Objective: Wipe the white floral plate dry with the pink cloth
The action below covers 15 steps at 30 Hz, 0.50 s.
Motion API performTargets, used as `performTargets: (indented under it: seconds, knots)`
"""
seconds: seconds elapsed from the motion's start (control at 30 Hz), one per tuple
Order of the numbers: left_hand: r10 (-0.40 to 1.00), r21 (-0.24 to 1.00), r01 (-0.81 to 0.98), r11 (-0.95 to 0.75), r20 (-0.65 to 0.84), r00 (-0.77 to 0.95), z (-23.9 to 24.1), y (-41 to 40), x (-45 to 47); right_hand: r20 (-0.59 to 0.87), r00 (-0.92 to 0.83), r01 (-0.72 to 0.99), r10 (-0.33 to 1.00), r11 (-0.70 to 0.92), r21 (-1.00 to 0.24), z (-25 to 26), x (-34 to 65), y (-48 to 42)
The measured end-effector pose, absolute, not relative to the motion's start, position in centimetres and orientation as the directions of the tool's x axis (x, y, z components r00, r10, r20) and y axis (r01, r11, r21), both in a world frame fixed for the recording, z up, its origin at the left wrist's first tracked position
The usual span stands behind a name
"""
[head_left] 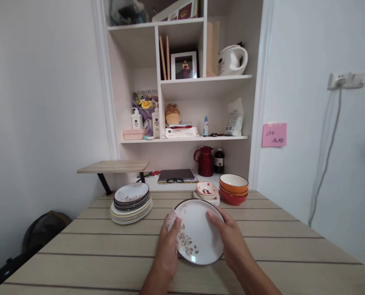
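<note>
A white plate [198,229] with a dark rim and a brown flower print is tilted up over the wooden table [293,241]. My right hand [231,239] grips its right edge, thumb on the face. At the plate's left edge, my left hand [167,250] presses a small pale pink cloth [171,219] against it, fingers closed around the cloth.
A stack of plates [131,201] stands to the left behind my hands. Small patterned dishes [207,191] and stacked orange and red bowls [233,188] sit behind on the right. Shelves with a red jug [204,161], bottles and a tablet fill the back wall. A dark bag [44,229] lies on the floor at left.
</note>
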<state>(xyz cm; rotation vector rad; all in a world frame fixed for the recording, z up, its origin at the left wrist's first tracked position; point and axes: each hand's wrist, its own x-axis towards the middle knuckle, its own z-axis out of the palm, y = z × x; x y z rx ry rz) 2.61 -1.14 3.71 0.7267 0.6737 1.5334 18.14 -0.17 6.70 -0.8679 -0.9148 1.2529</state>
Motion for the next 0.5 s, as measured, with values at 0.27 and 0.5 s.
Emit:
performTargets:
  seconds: [0.27, 0.5]
  knots:
    - [1.000, 0.695, -0.719, -0.011, 0.011, -0.005, 3.7, -1.3, 3.3, 0.104, 0.150, -0.412, 0.983, 0.158, -0.898, 6.3, 17.6, -0.3]
    - [1.000, 0.645, -0.764, 0.000, 0.010, 0.008, 3.0, -1.0, 3.7, 0.030, 0.214, -0.501, 0.976, 0.136, -0.855, 5.5, 17.1, -0.1]
